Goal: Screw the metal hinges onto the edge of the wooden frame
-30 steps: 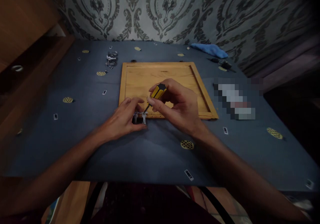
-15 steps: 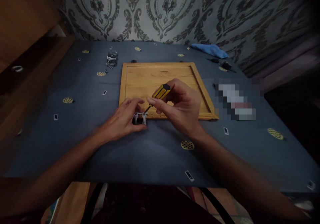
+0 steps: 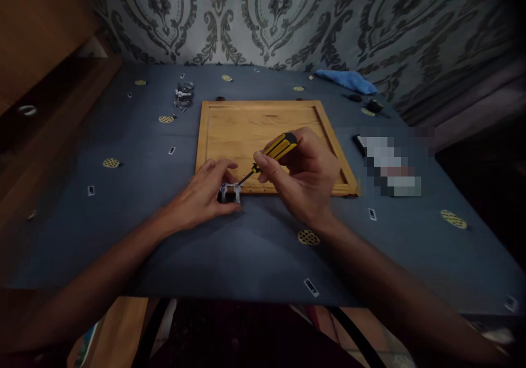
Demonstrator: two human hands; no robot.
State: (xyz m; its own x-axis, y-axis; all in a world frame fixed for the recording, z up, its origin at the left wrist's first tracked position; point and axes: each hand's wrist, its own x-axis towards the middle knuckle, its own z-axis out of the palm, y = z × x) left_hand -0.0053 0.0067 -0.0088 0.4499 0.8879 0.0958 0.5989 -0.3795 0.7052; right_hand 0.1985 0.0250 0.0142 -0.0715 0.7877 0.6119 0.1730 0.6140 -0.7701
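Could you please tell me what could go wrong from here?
The screwdriver slants at the metal fitting, so its tip might slip off and perhaps mark the panel.

The left hand is curled around the fitting, close to that tip, so a slip could hurt it.

Small metal parts lie on the tablecloth; a bump could scatter them.
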